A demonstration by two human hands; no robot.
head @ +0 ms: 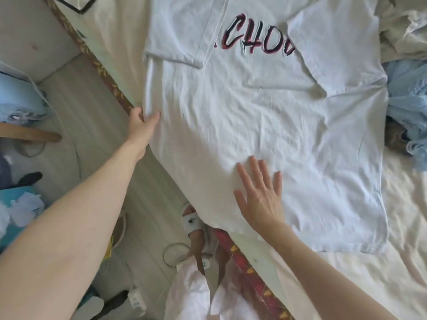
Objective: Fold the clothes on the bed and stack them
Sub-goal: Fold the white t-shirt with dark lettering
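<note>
So the white cotton T-shirt with red-and-black lettering [265, 116] is spread out on the bed, front side up, taking up most of the middle of the view. Both short sleeves are already folded in over the chest, the left one covering the start of the print and the right one covering the end, so only part of the word shows. The fabric is pretty wrinkled across the belly area, and the hem end hangs close to the near edge of the mattress.

The person's left hand [141, 122] is at the shirt's left side seam, thumb and fingers pinched on a bunched fold of the cloth right at the bed's edge. The right hand [261, 192] lies flat on the lower part of the shirt, fingers straight and spread apart, palm down on the cloth.

Underneath is a cream-coloured bedsheet [392, 273]. On the right, just past the shirt, there's a crumpled light-blue garment [409, 98], and a rumpled beige cloth pile [402, 31] sits at the far right. The patterned red bed frame edge [254, 271] runs diagonally along the near left side.
</note>
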